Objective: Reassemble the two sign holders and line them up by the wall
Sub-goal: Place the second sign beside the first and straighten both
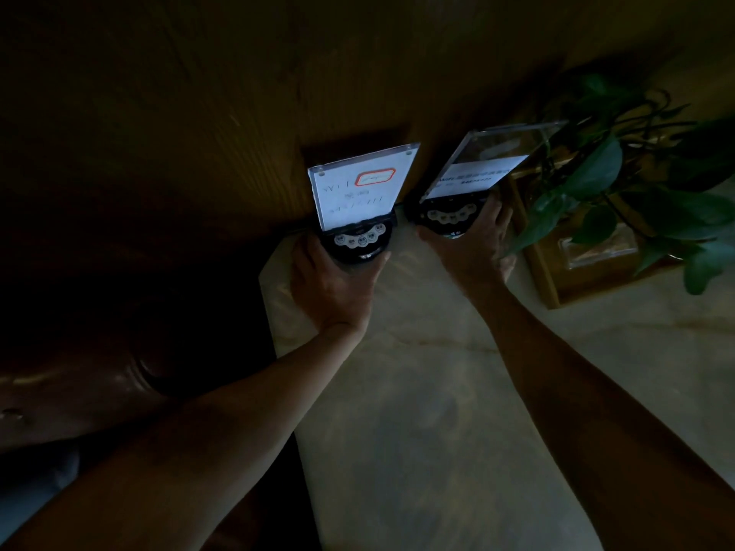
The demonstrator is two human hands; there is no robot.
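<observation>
Two sign holders stand on a pale marble table at its far end, close to a wooden wall. The left sign holder has a clear panel with a white card and a red-bordered label, set upright in a round black base with buttons. My left hand grips that base from the front. The right sign holder has a clear panel leaning back and to the right in a like black base. My right hand is wrapped around its base.
A green leafy plant stands at the right in a glass vessel on a wooden tray, close to the right holder. A dark brown seat lies left of the table edge. The scene is dim.
</observation>
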